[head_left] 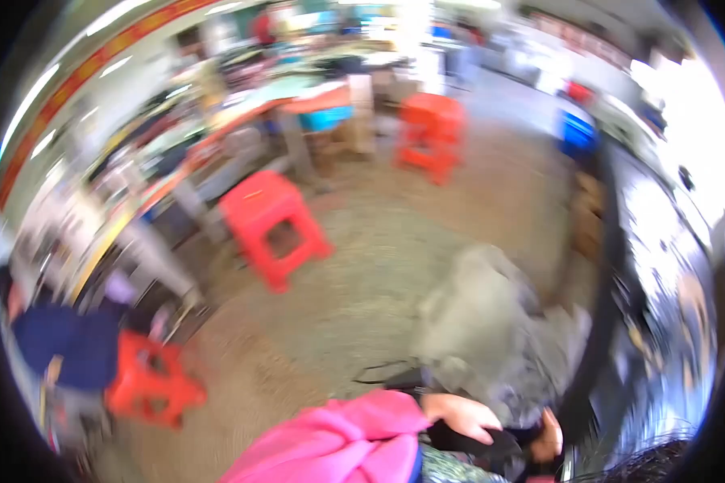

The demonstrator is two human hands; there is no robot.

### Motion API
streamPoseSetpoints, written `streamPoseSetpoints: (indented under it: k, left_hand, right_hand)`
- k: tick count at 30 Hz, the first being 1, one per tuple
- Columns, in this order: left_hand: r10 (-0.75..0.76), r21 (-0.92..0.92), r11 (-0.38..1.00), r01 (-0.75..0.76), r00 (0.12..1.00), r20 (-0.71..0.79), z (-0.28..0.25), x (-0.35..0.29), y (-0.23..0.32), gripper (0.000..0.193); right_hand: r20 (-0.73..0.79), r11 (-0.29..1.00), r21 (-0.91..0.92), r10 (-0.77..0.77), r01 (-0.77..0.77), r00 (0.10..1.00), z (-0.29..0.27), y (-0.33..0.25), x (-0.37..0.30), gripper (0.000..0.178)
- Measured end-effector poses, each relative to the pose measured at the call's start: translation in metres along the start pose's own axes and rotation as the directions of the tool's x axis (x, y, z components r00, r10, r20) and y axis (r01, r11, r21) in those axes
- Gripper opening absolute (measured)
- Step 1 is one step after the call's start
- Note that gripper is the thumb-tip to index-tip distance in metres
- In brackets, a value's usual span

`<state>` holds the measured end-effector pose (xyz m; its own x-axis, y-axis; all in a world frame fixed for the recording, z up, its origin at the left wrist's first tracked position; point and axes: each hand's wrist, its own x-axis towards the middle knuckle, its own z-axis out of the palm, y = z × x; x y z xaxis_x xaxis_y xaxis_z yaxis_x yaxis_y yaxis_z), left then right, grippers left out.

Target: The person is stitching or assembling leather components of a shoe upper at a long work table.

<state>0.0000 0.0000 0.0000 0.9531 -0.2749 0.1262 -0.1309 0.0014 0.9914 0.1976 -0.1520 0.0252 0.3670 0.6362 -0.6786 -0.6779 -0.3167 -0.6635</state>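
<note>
My left hand (465, 415), at the end of a bright pink sleeve (342, 435), reaches across the lower edge. Its fingers curl onto a black, cloth-like piece (495, 453) at my lap. On the other side of that piece is my right hand (548, 437), also closed on it, with its thumb side up. Motion blur smears both hands, so the exact grip and the kind of black piece are hard to make out. Patterned grey-green cloth (451, 467) shows just below my left hand. A thin dark strap or cord (383, 369) lies past the sleeve.
Beyond my hands a large pale grey plastic-like heap (483, 314) sits on the floor. Red stools stand at left (155, 378), centre (274, 221) and far (431, 133). A dark shiny table (660, 266) runs along the right; cluttered worktables (242, 105) line the left. A blue bin (578, 133) stands far right.
</note>
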Motion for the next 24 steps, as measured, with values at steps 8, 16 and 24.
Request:
streamPoseSetpoints:
  k: [8,16,24]
  left_hand:
    - [-0.252,0.104,0.968,0.229,0.891,0.377,-0.111,0.005,-0.019,0.035]
    - [-0.219,-0.287,0.856,0.43,0.805,0.551,-0.1,0.066,-0.028,0.034]
    - [-0.191,-0.142,0.868,0.476,0.584,0.789,-0.058,0.119,-0.017,0.033]
  right_hand:
    - [0.019,0.876,0.297,-0.403,0.38,0.915,0.049,0.024,-0.005,0.011]
    - [-0.484,0.637,0.329,-0.52,0.697,0.703,0.009,0.085,-0.121,0.007]
    - [-0.89,0.537,-0.134,-0.436,0.833,0.138,-0.012,0.144,-0.21,0.009]
